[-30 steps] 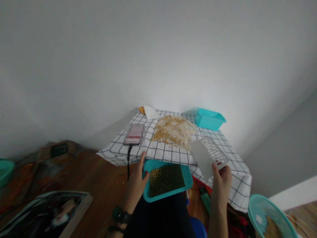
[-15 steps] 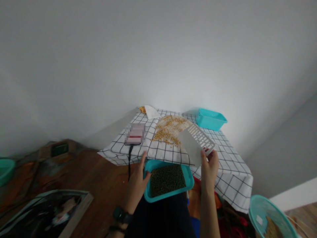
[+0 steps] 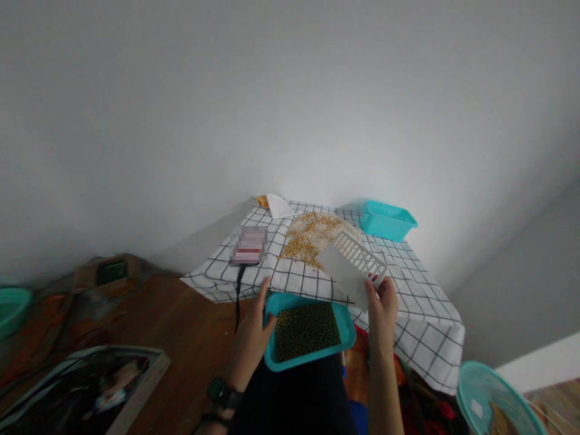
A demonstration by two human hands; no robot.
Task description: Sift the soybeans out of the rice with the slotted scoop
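A flat grey plastic scraper (image 3: pixel 347 272) with a row of slots along one edge is pinched at its near right corner by my right hand (image 3: pixel 383 299). Its far edge lies over the yellow beans (image 3: pixel 301 246) spread with pale grain on the checked cloth. My left hand (image 3: pixel 254 332) is at the left rim of a turquoise tray (image 3: pixel 344 323), thumb over the edge and index finger stretched along the side. Dark green beans (image 3: pixel 308 332) fill the tray, which sits above my lap against the table's front edge.
A turquoise bin (image 3: pixel 388 222) stands at the table's back right. A pixelated card-like item (image 3: pixel 249 246) with a black strap lies on the left, and a white paper (image 3: pixel 280 206) lies behind. A round turquoise basket (image 3: pixel 493 393) stands low right; a framed picture (image 3: pixel 113 393) lies low left.
My right hand has shifted the scraper slightly left and nearer over the beans. The left hand and tray keep their place.
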